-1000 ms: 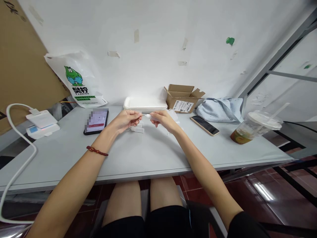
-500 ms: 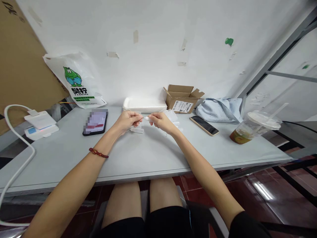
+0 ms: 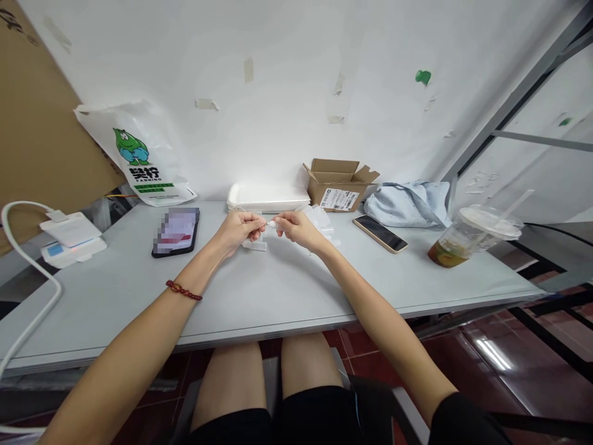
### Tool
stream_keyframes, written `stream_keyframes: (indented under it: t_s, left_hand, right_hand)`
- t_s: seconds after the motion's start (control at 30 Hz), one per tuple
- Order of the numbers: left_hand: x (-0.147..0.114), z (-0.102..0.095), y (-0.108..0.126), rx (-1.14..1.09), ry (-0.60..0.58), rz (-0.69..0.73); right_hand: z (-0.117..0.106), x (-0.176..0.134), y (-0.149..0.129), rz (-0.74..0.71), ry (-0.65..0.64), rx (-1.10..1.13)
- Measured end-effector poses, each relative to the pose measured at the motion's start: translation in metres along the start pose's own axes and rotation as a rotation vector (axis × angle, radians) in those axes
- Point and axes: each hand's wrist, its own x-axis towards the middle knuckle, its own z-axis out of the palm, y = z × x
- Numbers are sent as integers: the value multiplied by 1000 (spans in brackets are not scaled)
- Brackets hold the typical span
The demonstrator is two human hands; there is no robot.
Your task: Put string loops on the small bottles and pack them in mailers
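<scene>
My left hand (image 3: 242, 230) and my right hand (image 3: 294, 227) meet fingertip to fingertip above the table, both closed in a pinch. Between the right thumb and forefinger sits a small white piece (image 3: 272, 225), too small to name. The left fingertips press together at its left side; whatever they pinch is hidden. Below the left hand lies a small clear plastic piece (image 3: 256, 246) on the table. Crumpled clear plastic (image 3: 317, 216) lies just behind the right hand, partly covered by it.
Behind my hands are a stack of white trays (image 3: 269, 196) and an open cardboard box (image 3: 340, 188). Phones lie left (image 3: 176, 232) and right (image 3: 380, 233). A blue cloth bag (image 3: 407, 204) and a drink cup (image 3: 472, 235) stand right; a white plastic bag (image 3: 139, 154) leans at left.
The view has shifted slightly. Both hands stay fingertip to fingertip, and the white piece appears slightly turned between them. Nothing on the table has visibly moved.
</scene>
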Motion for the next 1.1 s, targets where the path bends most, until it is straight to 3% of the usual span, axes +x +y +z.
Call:
stream_keyframes:
  t_s: [0.37,0.63,0.83,0.93,1.03,1.1]
  left_hand:
    - [0,3,13,48,52,-13]
    - [0,-7,12,-29,130,-66]
    - [-2,-6,11,114,-59,-48]
    - [1,-13,11,97,88,-44]
    - [6,-29,11,53,336,-37]
    - [9,-40,7,70,440,-54]
  right_hand:
    - [-7,2,-2,-18,-7,2]
    - [-9,-1,-3,28,0,58]
    - [-10,-1,-4,20,-50,18]
    - [-14,2,3,-19,-13,-82]
    - [-25,7,15,-63,157,-340]
    - [-35,10,23,-62,237,-514]
